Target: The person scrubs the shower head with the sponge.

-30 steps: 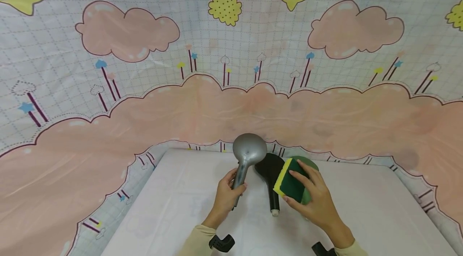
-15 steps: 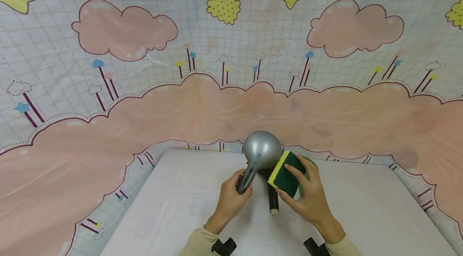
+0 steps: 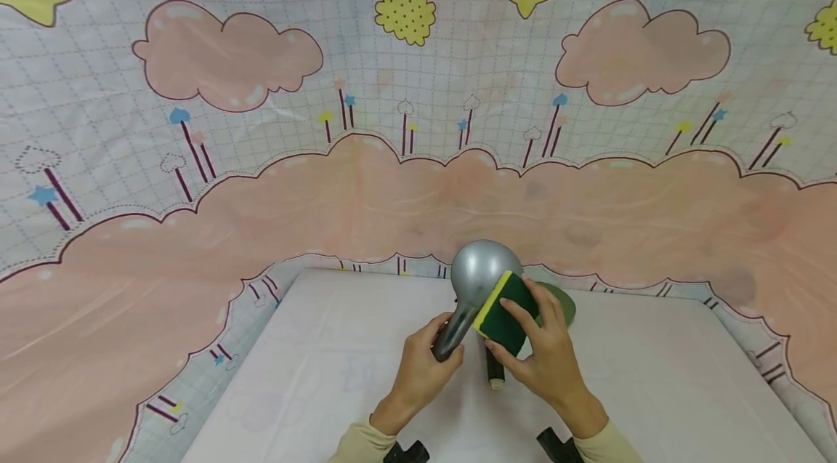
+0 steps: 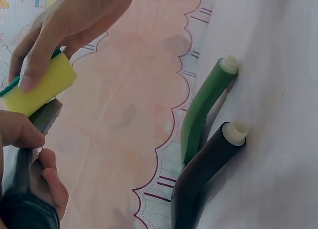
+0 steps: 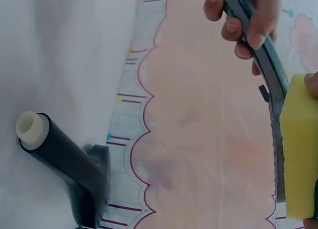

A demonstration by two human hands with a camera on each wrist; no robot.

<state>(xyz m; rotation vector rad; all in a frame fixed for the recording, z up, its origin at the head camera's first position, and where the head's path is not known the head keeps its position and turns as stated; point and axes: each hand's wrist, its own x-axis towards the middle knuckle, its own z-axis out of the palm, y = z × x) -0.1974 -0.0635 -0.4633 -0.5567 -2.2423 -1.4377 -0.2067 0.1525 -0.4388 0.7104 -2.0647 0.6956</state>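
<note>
My left hand grips the handle of a silver-grey shower head, its round back turned up toward me. My right hand pinches a sponge by its edges, yellow foam toward the shower head and dark green scouring side outward. In the right wrist view the yellow foam lies right along the shower head's back. Below the held pieces is a black shower head, its head mostly hidden in the head view. A green shower head lies to its right, partly behind my right hand.
Both lying shower heads are on a white tabletop, their pale hose ends toward me, as the left wrist view shows. Behind the table's far edge hangs a printed cloth with clouds and stars. A black strap device sits at the left wrist.
The silver shower head has moved right and tilted over, its handle end now toward me. My right hand has brought the sponge left, from beside the shower head onto its back.
</note>
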